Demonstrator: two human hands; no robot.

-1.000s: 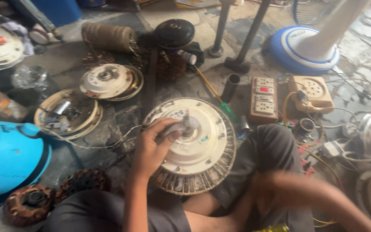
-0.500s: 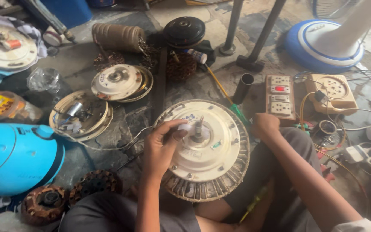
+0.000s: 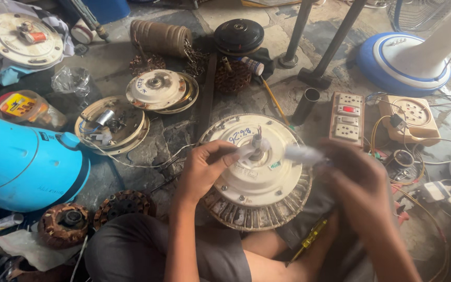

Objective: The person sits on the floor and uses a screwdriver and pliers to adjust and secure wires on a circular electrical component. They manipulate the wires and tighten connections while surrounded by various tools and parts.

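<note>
The motor (image 3: 259, 172), a round cream fan unit with a finned rim, rests on the person's lap just above the floor (image 3: 168, 138). The left hand (image 3: 204, 167) lies on the motor's top, fingers curled and pinching a white strip (image 3: 246, 151) close to the central shaft (image 3: 257, 142). The right hand (image 3: 358, 183) is blurred at the motor's right edge, fingers closed around the other end of the white strip. A yellow screwdriver (image 3: 309, 239) lies on the right thigh. A socket board (image 3: 346, 119) sits on the floor near the right hand; a blue housing (image 3: 22, 164) stands well apart to the left.
</note>
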